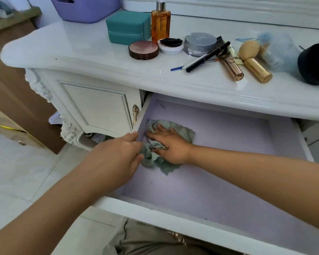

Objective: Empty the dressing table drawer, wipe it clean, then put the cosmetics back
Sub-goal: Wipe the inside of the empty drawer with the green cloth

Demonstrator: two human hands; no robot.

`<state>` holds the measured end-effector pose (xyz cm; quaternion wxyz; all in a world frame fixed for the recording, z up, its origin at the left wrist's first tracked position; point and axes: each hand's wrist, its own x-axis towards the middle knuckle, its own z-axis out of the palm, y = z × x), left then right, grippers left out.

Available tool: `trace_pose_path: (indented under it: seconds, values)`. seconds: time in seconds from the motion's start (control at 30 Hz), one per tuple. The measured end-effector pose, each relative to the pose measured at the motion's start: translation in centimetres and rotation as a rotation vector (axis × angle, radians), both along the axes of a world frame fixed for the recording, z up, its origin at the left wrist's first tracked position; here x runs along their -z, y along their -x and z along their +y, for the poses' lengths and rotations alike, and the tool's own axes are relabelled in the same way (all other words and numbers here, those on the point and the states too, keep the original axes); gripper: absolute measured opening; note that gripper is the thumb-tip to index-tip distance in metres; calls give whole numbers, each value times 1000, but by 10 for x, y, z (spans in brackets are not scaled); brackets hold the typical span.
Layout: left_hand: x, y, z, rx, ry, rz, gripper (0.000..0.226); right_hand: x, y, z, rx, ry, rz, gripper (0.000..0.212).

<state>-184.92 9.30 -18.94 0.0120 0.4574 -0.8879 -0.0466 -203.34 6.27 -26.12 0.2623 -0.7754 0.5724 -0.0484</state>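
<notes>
1. Right hand (168,144), frame center, lies flat with fingers spread, palm pressing down on the cloth (161,142).
2. Left hand (118,153), just left of the right hand, fingers curled, pinching the cloth's near-left bunched edge; the hand sits over the drawer's left wall.
3. Cloth is grey-green, crumpled, lying on the drawer floor in its left part, close to the left wall.
4. Drawer (219,181) pulled out, lower center to right of frame; lilac liner inside, white front rim along the bottom. Apart from the cloth, only small dark specks show on the liner.
5. Cosmetics sit on the white counter (72,46) above the drawer, upper center to upper right: round brown compact (143,50), white cushion case with black lid (170,45), silver powder jar (200,44), black pencil (208,57) lying diagonally beside a white one, rose-gold tube (231,68), gold tube (257,70) with a beige sponge (249,49) at its far end.
6. Amber bottle (160,23) stands upright behind the compact, just beside a teal case (127,27).
7. Black round object (314,64) at the right edge; clear plastic bag (278,50) beside it, contents blurred.
8. Purple bin (85,8) top left-center of frame.
9. White cabinet door (96,107) with gold handle (135,114), left of the drawer.
10. Pale tiled floor (17,172), lower left.
</notes>
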Motion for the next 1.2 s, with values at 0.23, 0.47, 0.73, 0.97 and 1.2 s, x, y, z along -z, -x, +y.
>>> trace_pose_path:
  seconds: [0.23,0.47,0.73,0.97,1.2]
  values:
    - [-1,-1,-5,-9,-103,-50,45,2,22,62,-285,-50,-153,52]
    - [-2,2,0,-1,-98,-76,46,-14,101,125,-51,-285,-111,56]
    - [3,3,-3,55,-82,-162,47,-17,127,149,324,-400,293,88]
    - [20,-4,-10,107,51,-99,44,-17,131,123,624,-428,273,138]
    - [23,3,-18,158,81,-200,50,-22,146,85,715,-385,262,147]
